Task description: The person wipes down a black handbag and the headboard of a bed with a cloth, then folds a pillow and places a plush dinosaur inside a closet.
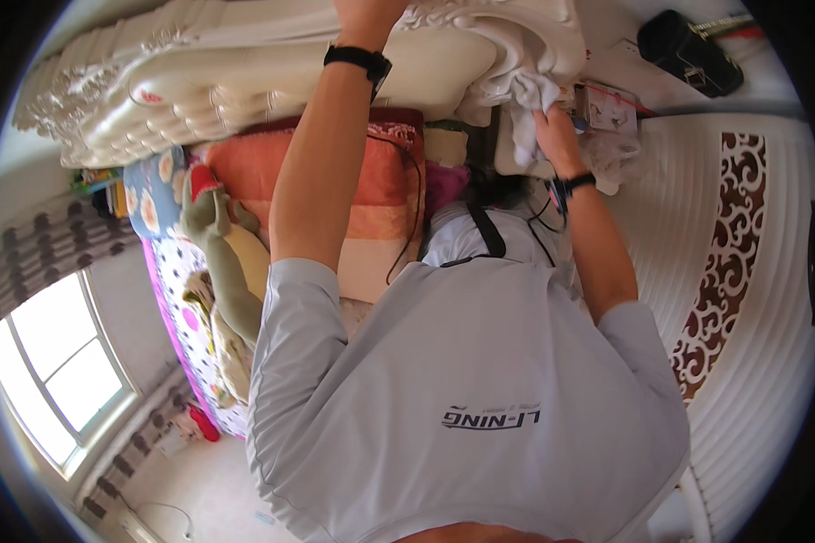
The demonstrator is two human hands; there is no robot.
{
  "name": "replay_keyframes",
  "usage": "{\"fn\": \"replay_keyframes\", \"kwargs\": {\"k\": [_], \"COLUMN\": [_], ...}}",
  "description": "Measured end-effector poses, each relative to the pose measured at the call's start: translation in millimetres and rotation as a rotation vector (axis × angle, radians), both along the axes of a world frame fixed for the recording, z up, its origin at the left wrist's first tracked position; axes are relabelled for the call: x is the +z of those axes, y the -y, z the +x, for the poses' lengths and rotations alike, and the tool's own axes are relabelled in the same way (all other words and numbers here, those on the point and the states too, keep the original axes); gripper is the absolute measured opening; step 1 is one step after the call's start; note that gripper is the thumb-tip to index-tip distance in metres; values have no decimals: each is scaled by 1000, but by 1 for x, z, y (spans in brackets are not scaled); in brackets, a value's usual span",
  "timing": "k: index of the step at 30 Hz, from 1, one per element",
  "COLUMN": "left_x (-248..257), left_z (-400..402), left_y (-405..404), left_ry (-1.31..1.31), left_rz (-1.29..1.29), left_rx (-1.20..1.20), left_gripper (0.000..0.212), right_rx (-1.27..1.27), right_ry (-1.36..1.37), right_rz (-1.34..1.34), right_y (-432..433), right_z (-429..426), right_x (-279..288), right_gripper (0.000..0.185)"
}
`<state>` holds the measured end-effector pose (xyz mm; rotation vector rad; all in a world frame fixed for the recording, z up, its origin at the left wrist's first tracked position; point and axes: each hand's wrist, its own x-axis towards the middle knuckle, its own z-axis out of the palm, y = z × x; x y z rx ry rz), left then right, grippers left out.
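Note:
My left hand (372,15) reaches to the top edge of the picture, over the carved top of a cream tufted headboard (244,81). Its fingers are cut off by the frame, so what it touches is hidden. On the right, my right hand (558,139) grips a white cloth (531,102), which hangs bunched against the headboard's carved right end. Both wrists wear black bands.
Below the headboard lie folded orange and red bedding (339,183), a black cable, a green plush dinosaur (234,278) and a blue floral pillow (156,190). At right are a box (611,108), clear plastic, a black bag (689,54) and a white ribbed door panel (652,203).

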<state>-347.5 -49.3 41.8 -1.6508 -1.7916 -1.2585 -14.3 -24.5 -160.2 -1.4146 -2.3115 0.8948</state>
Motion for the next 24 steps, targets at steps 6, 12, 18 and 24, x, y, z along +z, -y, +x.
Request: {"fn": "replay_keyframes", "kwargs": {"k": [6, 12, 18, 24], "left_x": [-3, -13, -17, -94], "left_z": [6, -1, -13, 103], "left_y": [1, -5, 11, 152], "left_ry": [-11, -72, 387, 554], "left_rz": [12, 4, -133, -229], "left_rx": [91, 116, -6, 302], "left_gripper": [15, 18, 15, 27], "right_rx": [-345, -456, -386, -557], "right_ry": [-165, 60, -347, -635], "right_rz": [1, -1, 310, -44], "right_y": [61, 59, 47, 36], "right_z": [125, 206, 230, 293], "right_x": [-17, 30, 63, 57], "right_gripper": [47, 48, 46, 45]}}
